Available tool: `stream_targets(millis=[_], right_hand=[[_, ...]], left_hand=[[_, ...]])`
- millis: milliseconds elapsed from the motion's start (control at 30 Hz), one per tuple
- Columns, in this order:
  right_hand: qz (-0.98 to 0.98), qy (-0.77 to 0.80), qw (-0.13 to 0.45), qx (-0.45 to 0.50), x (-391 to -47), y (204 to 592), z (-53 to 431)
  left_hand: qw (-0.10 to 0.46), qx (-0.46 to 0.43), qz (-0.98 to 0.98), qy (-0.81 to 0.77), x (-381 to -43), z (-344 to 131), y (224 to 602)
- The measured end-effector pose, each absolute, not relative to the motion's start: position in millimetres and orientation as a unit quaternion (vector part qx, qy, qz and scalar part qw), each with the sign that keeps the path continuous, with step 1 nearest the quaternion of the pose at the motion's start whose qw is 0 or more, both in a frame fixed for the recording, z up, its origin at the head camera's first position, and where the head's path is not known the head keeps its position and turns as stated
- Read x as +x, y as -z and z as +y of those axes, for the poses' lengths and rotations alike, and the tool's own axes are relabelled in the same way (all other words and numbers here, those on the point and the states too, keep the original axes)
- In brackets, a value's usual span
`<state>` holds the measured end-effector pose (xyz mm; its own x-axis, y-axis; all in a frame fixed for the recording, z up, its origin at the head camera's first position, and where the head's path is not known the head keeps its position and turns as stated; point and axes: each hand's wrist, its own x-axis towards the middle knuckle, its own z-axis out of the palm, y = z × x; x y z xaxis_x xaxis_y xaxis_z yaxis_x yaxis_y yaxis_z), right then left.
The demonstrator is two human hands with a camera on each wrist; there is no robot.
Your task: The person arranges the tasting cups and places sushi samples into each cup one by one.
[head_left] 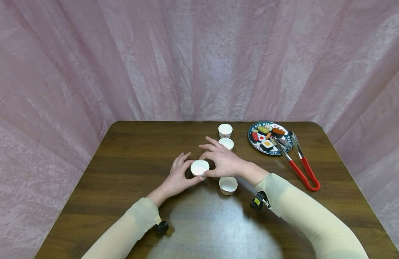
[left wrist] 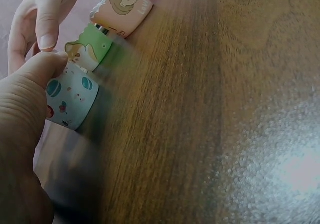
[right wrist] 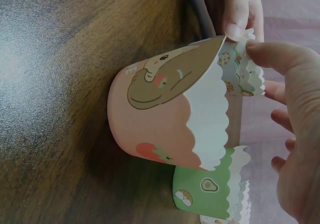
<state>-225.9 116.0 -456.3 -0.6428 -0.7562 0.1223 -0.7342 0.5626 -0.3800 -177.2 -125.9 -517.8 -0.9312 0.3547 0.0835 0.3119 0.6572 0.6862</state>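
Between my two hands is a light blue patterned paper baking cup [head_left: 200, 167], its white scalloped rim facing up. My left hand [head_left: 177, 179] holds its left and near side between thumb and fingers. From the right, my right hand [head_left: 224, 162] pinches the rim with thumb and index finger, the other fingers spread. The right wrist view shows layered scalloped edges on this cup [right wrist: 237, 66]; I cannot tell whether several are nested. A pink baking cup [right wrist: 160, 104] stands under my right wrist. Beyond it are a green cup [right wrist: 205, 186] and another white-rimmed cup [head_left: 225, 130].
At the back right, a dark blue round plate [head_left: 250, 136] bears several sushi-like pieces. Red-handled metal tongs [head_left: 296, 170] lie with their tips over the plate and their handle on the wooden table [head_left: 138, 151]. A pink curtain [head_left: 193, 64] hangs behind.
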Motion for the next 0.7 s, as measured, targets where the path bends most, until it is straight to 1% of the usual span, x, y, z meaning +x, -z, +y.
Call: stream_targets(millis=[300,700], right_hand=[[0.877,0.218,0.007,-0.428,-226.0,455.4,117.0],[0.884,0.213,0.028,-0.415,-226.0,457.3,115.9]], left_hand=[[0.029,0.184,0.91,-0.372,-177.5,-126.2,519.0],[0.026,0.187,0.909,-0.372,-178.8,-125.8,519.6]])
